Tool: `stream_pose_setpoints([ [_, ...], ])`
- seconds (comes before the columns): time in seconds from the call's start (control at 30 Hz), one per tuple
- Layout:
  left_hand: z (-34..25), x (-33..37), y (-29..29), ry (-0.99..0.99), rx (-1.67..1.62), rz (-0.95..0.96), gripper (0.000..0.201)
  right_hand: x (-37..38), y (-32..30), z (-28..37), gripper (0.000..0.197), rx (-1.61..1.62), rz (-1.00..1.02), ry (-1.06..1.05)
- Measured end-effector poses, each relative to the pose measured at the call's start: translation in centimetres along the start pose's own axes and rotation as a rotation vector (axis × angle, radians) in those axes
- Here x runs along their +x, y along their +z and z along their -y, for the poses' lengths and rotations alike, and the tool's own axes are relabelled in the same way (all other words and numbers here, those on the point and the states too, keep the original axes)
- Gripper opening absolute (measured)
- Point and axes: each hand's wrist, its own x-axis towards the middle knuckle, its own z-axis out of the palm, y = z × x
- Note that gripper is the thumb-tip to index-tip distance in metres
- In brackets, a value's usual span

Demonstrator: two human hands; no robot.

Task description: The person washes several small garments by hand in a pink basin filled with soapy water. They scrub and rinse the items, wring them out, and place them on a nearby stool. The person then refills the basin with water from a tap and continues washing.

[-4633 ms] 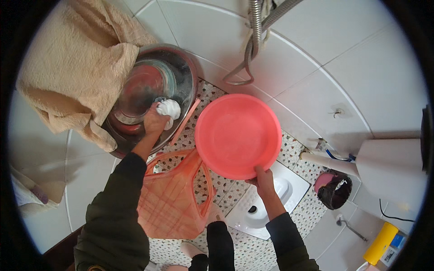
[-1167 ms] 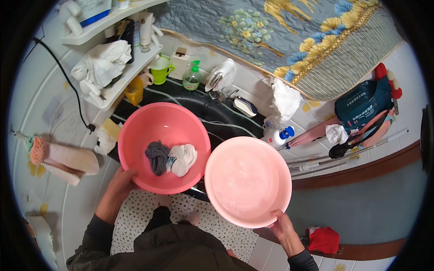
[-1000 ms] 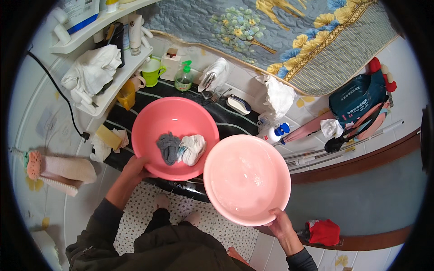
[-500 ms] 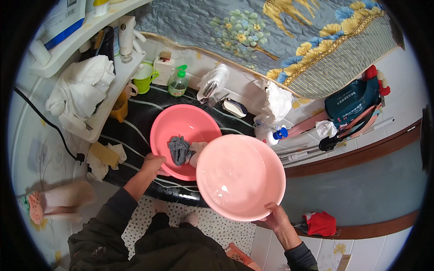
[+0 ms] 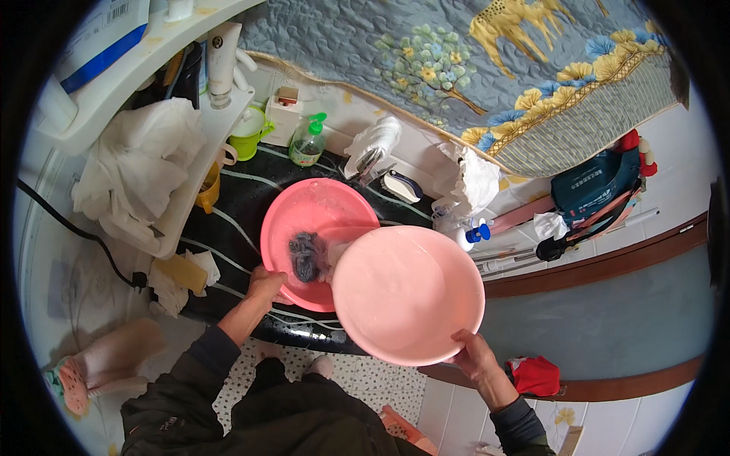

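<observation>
A dark pink basin (image 5: 277,220) stands on the black countertop (image 5: 228,235), with a wet dark grey cloth (image 5: 306,257) inside. Beside that cloth lies a paler piece, partly hidden. My left hand (image 5: 266,287) grips the basin's near left rim, its fingertips out of sight beneath. Raised over the right part of that basin is a light pink basin (image 5: 411,292), tilted toward the left, with water in it. My right hand (image 5: 475,356) clasps its near right rim, thumb on top. Water runs over its left edge onto the cloth.
Behind the basins stand a green pump bottle (image 5: 306,144), a wrapped faucet (image 5: 372,152), a brush (image 5: 401,185) and a blue-topped bottle (image 5: 475,234). A yellow cup (image 5: 207,190) and a sponge (image 5: 180,273) sit left, below a white shelf (image 5: 171,220). A patterned quilted cloth (image 5: 426,68) hangs behind.
The light pink basin tips further left, and its water has dropped. Water now spreads in the dark pink basin, wetting the grey cloth. The whole view has shifted slightly.
</observation>
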Motion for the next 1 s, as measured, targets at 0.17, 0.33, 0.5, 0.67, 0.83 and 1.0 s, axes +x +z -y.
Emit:
stream_pose_setpoints([
  [0.17,1.2,1.4,-0.3,-0.009,-0.028,-0.001,0.034,-0.5,0.7,2.5,0.04,-0.082,-0.004,-0.027],
  [0.33,0.1,0.4,-0.3,-0.013,-0.029,0.073,0.034,-0.5,2.2,5.3,0.043,-0.168,-0.013,-0.072],
  [0.5,0.3,0.6,-0.5,-0.006,-0.044,0.037,0.034,0.2,2.9,7.6,0.044,-0.264,0.013,-0.122],
  [0.67,0.4,0.7,-0.4,-0.008,-0.041,0.08,0.034,0.4,4.0,10.1,0.045,-0.35,0.032,-0.21],
  [0.83,0.5,0.9,-0.8,0.004,-0.038,0.098,0.032,-0.7,7.2,11.8,0.049,-0.428,-0.016,-0.371],
  [1.0,1.1,1.5,-0.7,0.02,-0.042,0.115,0.031,-0.6,8.2,13.0,0.045,-0.952,-0.367,-0.597],
])
